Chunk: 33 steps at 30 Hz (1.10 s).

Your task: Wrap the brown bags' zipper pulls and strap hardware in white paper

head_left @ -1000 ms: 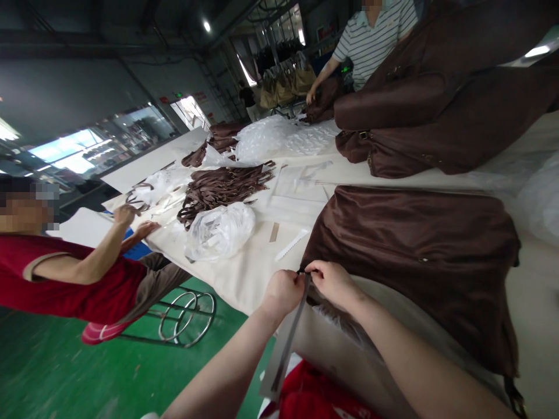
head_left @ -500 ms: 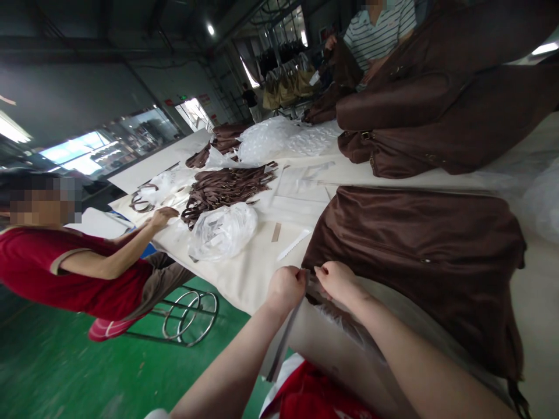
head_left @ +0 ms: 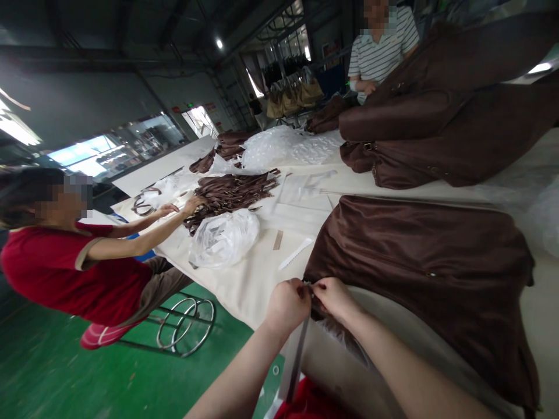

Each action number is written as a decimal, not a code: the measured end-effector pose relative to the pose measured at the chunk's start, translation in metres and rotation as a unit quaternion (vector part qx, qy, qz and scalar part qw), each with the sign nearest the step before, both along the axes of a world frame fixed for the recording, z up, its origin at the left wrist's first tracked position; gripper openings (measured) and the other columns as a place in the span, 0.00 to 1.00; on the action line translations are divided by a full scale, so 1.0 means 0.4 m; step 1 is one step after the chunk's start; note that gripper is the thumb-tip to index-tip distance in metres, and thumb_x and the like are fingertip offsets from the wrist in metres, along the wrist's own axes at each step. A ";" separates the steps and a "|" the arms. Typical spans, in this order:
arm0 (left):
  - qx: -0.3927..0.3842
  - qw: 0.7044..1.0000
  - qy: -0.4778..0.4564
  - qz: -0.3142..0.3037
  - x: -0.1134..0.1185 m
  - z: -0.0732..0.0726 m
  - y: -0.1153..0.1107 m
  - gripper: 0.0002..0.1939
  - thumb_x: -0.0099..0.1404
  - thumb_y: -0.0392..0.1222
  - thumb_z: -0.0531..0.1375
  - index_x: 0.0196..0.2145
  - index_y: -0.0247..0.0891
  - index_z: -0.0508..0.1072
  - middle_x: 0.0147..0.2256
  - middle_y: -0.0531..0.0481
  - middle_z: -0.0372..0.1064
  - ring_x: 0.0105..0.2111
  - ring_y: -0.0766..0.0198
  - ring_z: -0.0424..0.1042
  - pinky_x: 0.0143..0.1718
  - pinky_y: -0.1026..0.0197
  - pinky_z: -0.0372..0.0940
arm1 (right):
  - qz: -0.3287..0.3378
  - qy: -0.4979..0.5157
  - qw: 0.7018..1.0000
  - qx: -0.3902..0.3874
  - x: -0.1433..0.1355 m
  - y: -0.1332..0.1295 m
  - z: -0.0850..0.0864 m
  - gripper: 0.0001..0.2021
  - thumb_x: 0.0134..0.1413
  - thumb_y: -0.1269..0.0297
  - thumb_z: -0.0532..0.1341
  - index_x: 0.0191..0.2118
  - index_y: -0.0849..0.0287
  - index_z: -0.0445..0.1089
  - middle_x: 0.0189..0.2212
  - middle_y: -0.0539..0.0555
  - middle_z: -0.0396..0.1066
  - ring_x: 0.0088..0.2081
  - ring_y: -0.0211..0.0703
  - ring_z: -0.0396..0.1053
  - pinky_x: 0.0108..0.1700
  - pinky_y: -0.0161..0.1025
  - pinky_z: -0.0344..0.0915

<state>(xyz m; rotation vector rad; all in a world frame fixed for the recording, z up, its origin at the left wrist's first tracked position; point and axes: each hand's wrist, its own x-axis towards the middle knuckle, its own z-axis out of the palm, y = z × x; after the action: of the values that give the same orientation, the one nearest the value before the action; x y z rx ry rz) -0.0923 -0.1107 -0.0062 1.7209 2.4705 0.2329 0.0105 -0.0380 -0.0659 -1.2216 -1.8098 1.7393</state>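
Brown bag, 1 laid flat, left hand and right hand pinched closed by its corner, held piece unclear

The single camera sits on my head and faces forward and down, with my left hand and right hand near the lens, below the view's centre. Its wide, tilted field takes in the table, the floor at lower left, the ceiling above and, farther off, a standing person.
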 end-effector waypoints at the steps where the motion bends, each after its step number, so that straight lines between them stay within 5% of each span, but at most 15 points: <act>1: 0.005 1.000 -0.003 -0.004 0.002 0.003 -0.004 0.11 0.62 0.38 0.52 0.26 0.38 0.72 0.26 0.48 0.72 0.28 0.63 0.71 0.28 0.64 0.55 | -0.003 -0.001 1.000 0.005 0.000 0.000 -0.001 0.11 0.54 0.66 0.56 0.24 0.61 0.71 0.15 0.49 0.67 0.14 0.32 0.61 0.17 0.29 0.51; 6: 0.008 0.999 0.041 -0.013 0.028 0.011 -0.024 0.09 0.64 0.39 0.52 0.29 0.38 0.70 0.28 0.49 0.70 0.29 0.62 0.71 0.28 0.63 0.58 | -0.019 -0.007 0.999 0.036 -0.002 0.001 -0.003 0.09 0.52 0.66 0.57 0.27 0.61 0.74 0.19 0.52 0.72 0.20 0.36 0.66 0.22 0.31 0.55; 11: -0.053 0.988 0.139 -0.044 0.071 -0.005 -0.039 0.11 0.64 0.31 0.51 0.42 0.34 0.69 0.35 0.44 0.70 0.33 0.58 0.72 0.31 0.60 0.65 | -0.021 0.004 0.999 0.044 0.002 -0.002 0.006 0.10 0.51 0.65 0.58 0.26 0.60 0.74 0.23 0.54 0.75 0.26 0.39 0.69 0.27 0.32 0.58; 19: -0.047 0.965 0.234 -0.105 0.104 -0.048 -0.048 0.18 0.65 0.29 0.50 0.52 0.27 0.65 0.38 0.38 0.67 0.35 0.55 0.73 0.30 0.59 0.69 | -0.025 0.011 0.999 0.021 0.000 -0.006 0.001 0.21 0.53 0.50 0.55 0.18 0.59 0.66 0.12 0.50 0.65 0.16 0.37 0.61 0.19 0.33 0.50; 22: -0.037 0.982 0.161 -0.092 0.087 -0.025 -0.049 0.18 0.64 0.30 0.51 0.52 0.29 0.66 0.40 0.38 0.69 0.37 0.55 0.73 0.34 0.58 0.68 | -0.032 0.013 0.998 0.044 0.000 0.001 -0.007 0.19 0.51 0.51 0.57 0.18 0.59 0.66 0.13 0.51 0.65 0.17 0.37 0.61 0.20 0.33 0.49; 25: -0.021 0.998 -0.044 -0.032 0.047 0.011 -0.043 0.14 0.68 0.37 0.48 0.43 0.34 0.71 0.36 0.42 0.73 0.35 0.58 0.74 0.36 0.59 0.66 | -0.038 0.015 0.998 0.053 0.001 0.002 -0.008 0.18 0.52 0.53 0.56 0.18 0.59 0.67 0.13 0.51 0.66 0.17 0.37 0.61 0.20 0.33 0.49; 28: -0.062 0.971 -0.229 0.029 0.003 0.027 -0.030 0.23 0.70 0.45 0.41 0.33 0.33 0.72 0.27 0.44 0.73 0.25 0.62 0.72 0.28 0.63 0.64 | -0.045 0.020 0.997 0.054 0.002 -0.003 -0.003 0.18 0.53 0.54 0.55 0.20 0.59 0.68 0.14 0.50 0.66 0.17 0.37 0.61 0.20 0.33 0.50; 33: -0.080 0.964 -0.252 0.032 -0.019 0.014 -0.008 0.23 0.67 0.48 0.46 0.25 0.33 0.72 0.20 0.47 0.70 0.21 0.64 0.69 0.22 0.66 0.60 | -0.057 0.031 0.995 0.070 0.001 -0.005 -0.005 0.18 0.52 0.53 0.55 0.18 0.58 0.66 0.14 0.50 0.65 0.18 0.36 0.60 0.21 0.33 0.51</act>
<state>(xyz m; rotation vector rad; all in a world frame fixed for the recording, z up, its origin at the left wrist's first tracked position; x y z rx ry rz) -0.0999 -0.1138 -0.0006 1.3171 2.1039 0.4076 0.0111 -0.0399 -0.0677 -1.1771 -1.7586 1.5442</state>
